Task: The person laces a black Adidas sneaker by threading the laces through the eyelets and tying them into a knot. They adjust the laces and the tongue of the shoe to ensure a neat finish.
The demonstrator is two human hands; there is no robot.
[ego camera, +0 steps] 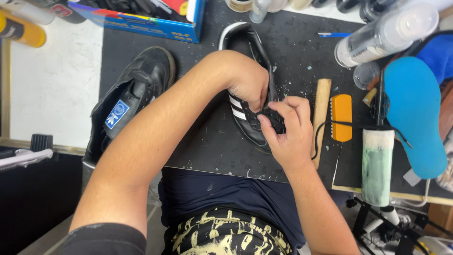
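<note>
2 black trainers on the dark work mat [198, 146], 1 in hand, 1 parked.

Item 1: black shoe with white side stripes [247, 118], centre of mat, toe toward the near edge, heel far. Both hands are on it, so it sits close to the body where the fingers can work over the lace area.
- left hand [247, 82]: comes in from the left, fingers curled down onto the upper, appx. shut, seems to pin the shoe steady. What exactly the fingertips pinch is hidden.
- right hand [288, 127]: near side, thumb and fingers closed in a pinch on the dark lace/tongue part. Black lace [325, 125] runs off to the right from that spot, slack, across the wooden handle.

Item 2: 2nd black shoe w/ blue tongue label [130, 101], left on the mat, lying untouched beyond the left forearm, well apart from the hands.

Item 3: brush, wooden handle [321, 113], just right of the right hand, within reach.

Item 4: orange brush [341, 118], beside it to the right.

Item 5: blue insole [415, 118], far right, laid flat out of the shoe.

Item 6: clear spray bottle [387, 35], far right, on its side.

Item 7: blue carton [141, 21], far left edge of mat.

Misc.: small pale crumbs scattered on mat around item 1.
</note>
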